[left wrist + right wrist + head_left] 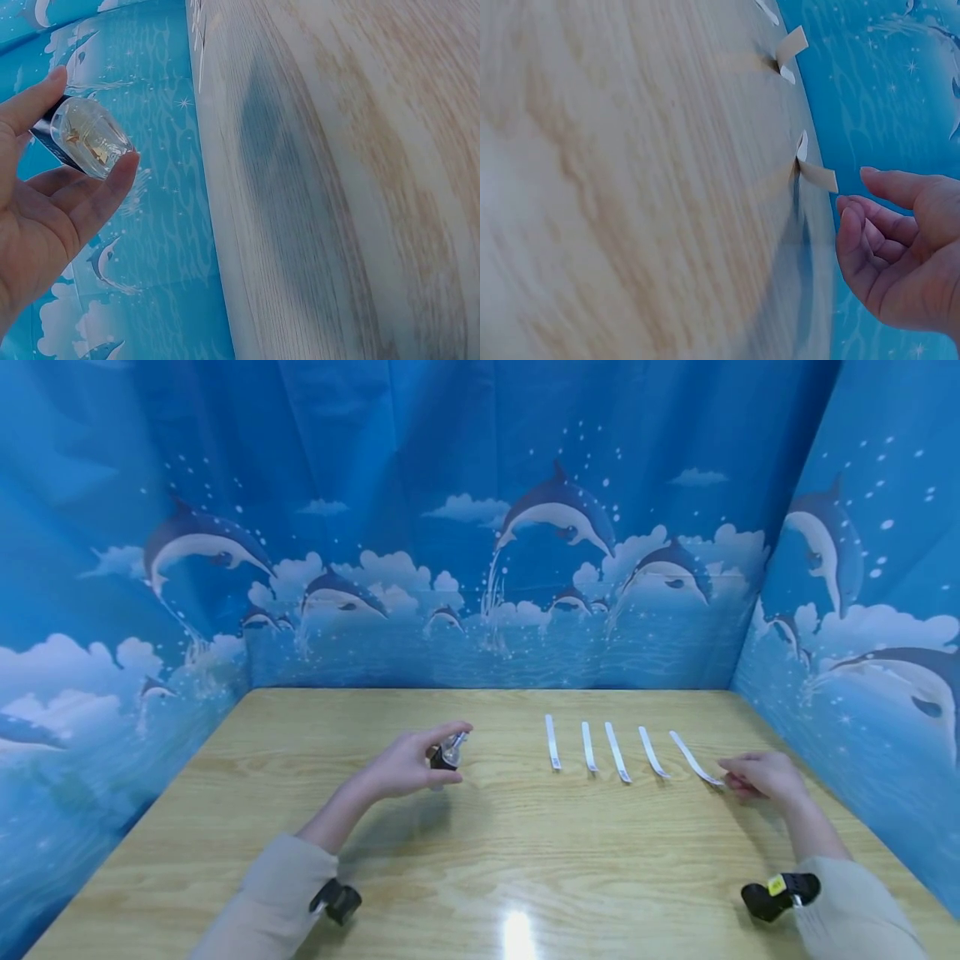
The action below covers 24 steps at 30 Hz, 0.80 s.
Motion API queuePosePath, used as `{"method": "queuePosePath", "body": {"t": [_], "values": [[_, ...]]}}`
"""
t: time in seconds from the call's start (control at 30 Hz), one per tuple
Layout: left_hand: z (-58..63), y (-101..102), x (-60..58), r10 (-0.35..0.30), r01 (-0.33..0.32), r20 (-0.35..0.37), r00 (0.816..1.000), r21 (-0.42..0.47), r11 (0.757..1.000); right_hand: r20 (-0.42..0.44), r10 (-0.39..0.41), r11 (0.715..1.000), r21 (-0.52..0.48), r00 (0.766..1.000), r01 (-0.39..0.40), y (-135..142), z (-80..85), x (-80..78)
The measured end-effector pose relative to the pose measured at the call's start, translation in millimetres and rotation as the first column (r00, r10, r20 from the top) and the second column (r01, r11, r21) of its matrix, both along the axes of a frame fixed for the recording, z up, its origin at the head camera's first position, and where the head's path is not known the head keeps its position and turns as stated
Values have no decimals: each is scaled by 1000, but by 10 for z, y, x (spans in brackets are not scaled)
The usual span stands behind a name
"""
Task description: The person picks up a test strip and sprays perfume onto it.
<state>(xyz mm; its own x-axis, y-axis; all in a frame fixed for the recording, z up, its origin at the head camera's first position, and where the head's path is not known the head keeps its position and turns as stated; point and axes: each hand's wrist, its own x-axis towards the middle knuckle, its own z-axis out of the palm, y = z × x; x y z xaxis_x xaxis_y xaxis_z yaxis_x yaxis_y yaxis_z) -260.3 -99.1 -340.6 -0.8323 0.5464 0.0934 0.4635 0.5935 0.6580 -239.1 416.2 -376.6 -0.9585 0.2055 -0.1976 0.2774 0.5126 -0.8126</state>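
While a blue curtain (420,410) printed with leaping dolphins, white clouds and rippling water closes off the back, left and right, a table (480,852) with a yellowish wood-grain top spreads across the space between. Soft vertical folds run down the cloth, which looks darker toward the upper right corner. The tabletop is glossy enough to throw back a bright patch of light (517,935) near its front, and soft shadows lie under both forearms. Left of the table's middle, the left hand (405,766) pinches a small clear glass bottle (94,139) between thumb and fingers, holding it tilted and raised above the wood; the bottle has a black portion, and gold-coloured bits show through the glass. Right of the middle, five white paper strips (617,752) lie apart in a row, and the right wrist view shows the near ends of two bent upward. At the row's right end, the right hand (763,774) is just beside the near end of the rightmost strip (692,760); its fingers curl loosely, the thumb apart from them, with a small gap between fingertips and paper. Light-coloured sleeves (270,893) cover the forearms, and a black device (337,902) sits at each wrist.
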Motion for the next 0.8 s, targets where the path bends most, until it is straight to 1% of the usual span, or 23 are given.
{"method": "queuePosePath", "body": {"t": [0.1,0.23,0.5,0.8], "values": [[-6,-4,-2,-5,5,-9,1000,1,1000,-28,32,999,-21,999,-33,-56,33,-8],[-9,-11,-2,-16,16,-16,1000,6,1000,-44,49,997,-55,998,-51,-126,64,-28],[-4,-12,3,-11,11,-5,1000,-3,1000,-46,64,995,-68,997,-67,-276,100,-66],[2,-14,9,3,-3,4,1000,-5,1000,-49,84,994,-60,995,-87,-409,113,-117]]}}
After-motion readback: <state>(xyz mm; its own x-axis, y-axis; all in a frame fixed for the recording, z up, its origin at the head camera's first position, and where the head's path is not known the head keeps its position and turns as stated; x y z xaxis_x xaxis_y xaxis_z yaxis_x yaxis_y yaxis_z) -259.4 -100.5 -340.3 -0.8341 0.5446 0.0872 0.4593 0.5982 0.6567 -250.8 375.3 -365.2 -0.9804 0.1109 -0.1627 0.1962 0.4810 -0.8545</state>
